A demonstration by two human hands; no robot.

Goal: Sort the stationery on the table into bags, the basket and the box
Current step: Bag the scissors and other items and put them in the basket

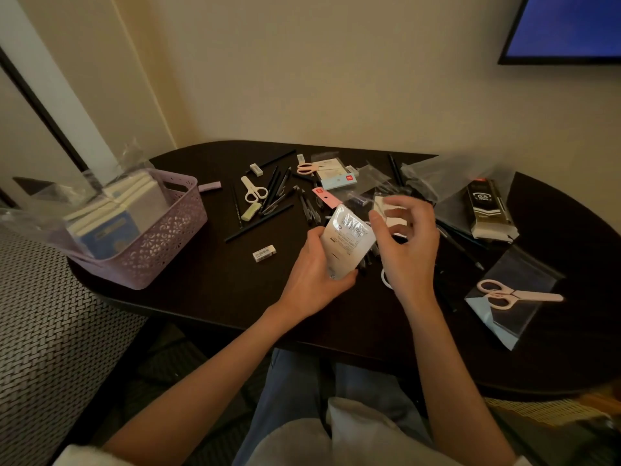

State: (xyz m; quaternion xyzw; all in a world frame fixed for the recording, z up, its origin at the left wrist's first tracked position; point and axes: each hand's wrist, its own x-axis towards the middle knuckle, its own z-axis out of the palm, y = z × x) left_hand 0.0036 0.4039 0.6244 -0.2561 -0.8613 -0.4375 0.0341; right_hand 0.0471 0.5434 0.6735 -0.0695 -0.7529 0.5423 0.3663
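Already the basket (158, 230) at your left sits crowded with notebooks and overhangs the table (208, 287) edge a little, so a hard drop into it could tip it toward the floor. Next along, the white scissors (252, 191), the green eraser (250, 211) and the loose pens (279, 193) lie tangled together; dragging one out could roll a pen off the near rim. The white eraser (264, 253) lies alone, near your left hand (316, 280).

That hand grips a white packet (349, 240), thumb curled round its lower corner, lifted just above the table's middle. Your right hand (406, 240) hovers beside it with fingers loosely bent; it is blurred, and I cannot tell whether it pinches the packet's edge or something small and white behind it. If the hold is only at one corner, the packet could twist and slip onto the pens beneath.

Further right, the black box (489, 210) lies on clear bags (447, 183) that could slide under it. The pink scissors (510, 292) rest on a bag (514, 297) close to the edge; your right forearm could sweep them off.
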